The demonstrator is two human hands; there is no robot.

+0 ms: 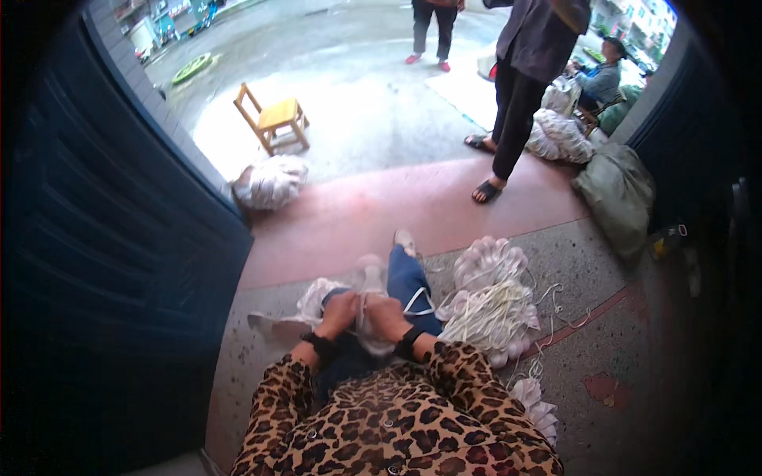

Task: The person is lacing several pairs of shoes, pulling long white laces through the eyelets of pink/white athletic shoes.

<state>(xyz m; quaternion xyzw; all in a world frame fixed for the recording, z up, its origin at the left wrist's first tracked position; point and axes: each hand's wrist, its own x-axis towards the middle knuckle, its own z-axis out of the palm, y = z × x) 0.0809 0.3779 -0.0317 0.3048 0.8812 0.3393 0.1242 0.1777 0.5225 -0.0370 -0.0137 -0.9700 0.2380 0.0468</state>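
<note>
Head view, from left to right: first, a dark blue door (119,238), panelled and bent by the lens. Next, out past the doorway, a white bundle (271,182) on the ground, with a small wooden chair (280,115) behind. Back on the near side, crumpled whitish fabric (319,295) just beside the left hand (too blurred to trace its edges). Then the left hand (340,312), dark band (320,349) at the wrist, fingers clamped on a pale cloth (363,316). Held over the lap, between both hands, this same cloth. Close against it from the other side, the right hand (386,316), likewise banded, fingers also closed on the cloth; cannot tell the exact grip of each fingertip. Leopard-print sleeves (464,369) on both forearms. Just right of the hands, a blue trouser leg (407,279) stretched forward, a white strip across it. Beside the leg, on the speckled grey floor (571,258), a heap of pale gathered pieces (490,305) with loose white cords. Farther out, a standing person (516,103) in dark clothes and sandals. Rightmost, stuffed white bags (559,136), a seated person (605,78), and, nearer, a slumped olive-grey sack (615,194).
</note>
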